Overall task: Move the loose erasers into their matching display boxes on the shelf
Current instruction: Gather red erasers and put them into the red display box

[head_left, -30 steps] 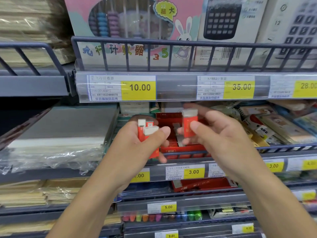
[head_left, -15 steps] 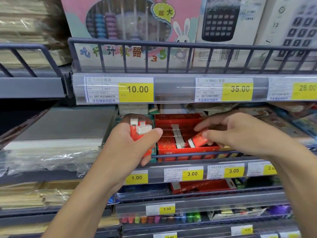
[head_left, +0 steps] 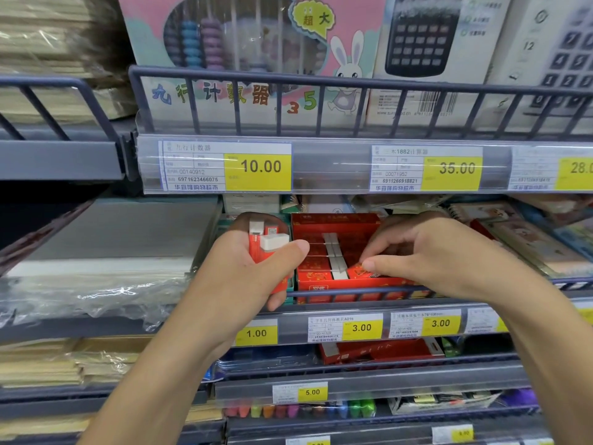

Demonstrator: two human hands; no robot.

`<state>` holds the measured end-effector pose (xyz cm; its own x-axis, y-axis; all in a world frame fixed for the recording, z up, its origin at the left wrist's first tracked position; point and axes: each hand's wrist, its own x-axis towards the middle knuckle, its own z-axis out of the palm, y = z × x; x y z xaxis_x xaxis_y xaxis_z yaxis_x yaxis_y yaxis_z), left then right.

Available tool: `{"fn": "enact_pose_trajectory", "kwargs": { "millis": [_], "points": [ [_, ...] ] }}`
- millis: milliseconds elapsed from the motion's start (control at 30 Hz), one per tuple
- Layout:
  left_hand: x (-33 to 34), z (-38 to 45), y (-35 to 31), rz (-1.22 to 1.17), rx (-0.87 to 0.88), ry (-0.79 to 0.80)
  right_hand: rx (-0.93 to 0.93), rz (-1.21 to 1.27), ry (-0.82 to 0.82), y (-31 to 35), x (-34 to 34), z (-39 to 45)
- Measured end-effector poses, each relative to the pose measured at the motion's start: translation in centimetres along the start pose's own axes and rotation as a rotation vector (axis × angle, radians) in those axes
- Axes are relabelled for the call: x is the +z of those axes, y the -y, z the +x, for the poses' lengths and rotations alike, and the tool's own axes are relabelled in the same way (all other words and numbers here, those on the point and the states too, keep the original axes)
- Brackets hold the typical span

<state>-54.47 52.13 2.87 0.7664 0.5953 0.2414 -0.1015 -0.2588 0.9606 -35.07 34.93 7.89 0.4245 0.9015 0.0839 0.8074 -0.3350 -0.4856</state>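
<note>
While the red display box (head_left: 333, 252) served as reference, the left hand (head_left: 244, 277) waited just left of it, fingers clamped round several spare erasers (head_left: 266, 244), evidently held as stock. Over its right front corner, the right hand (head_left: 442, 255) pinched one eraser (head_left: 359, 270), angled down for seating.

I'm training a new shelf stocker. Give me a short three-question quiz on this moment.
1. True or false: the left hand holds several erasers.
2. The right hand puts its eraser into: A) the red box B) the abacus box C) the marker tray.
3. Which price tag hangs below the left hand?

Key: 1 true; 2 A; 3 1.00
</note>
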Motion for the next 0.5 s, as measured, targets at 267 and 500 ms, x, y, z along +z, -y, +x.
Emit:
{"fn": "enact_pose_trajectory", "kwargs": {
  "millis": [267, 500],
  "points": [
    [0.0, 0.1, -0.3, 0.013, -0.016, 0.009, -0.053, -0.159, 0.111, 0.1, -0.1, -1.2],
    [0.2, 0.0, -0.7, 0.004, -0.021, 0.043, -0.109, -0.259, 0.166, 0.5, 0.5, -1.5]
  ]
}}
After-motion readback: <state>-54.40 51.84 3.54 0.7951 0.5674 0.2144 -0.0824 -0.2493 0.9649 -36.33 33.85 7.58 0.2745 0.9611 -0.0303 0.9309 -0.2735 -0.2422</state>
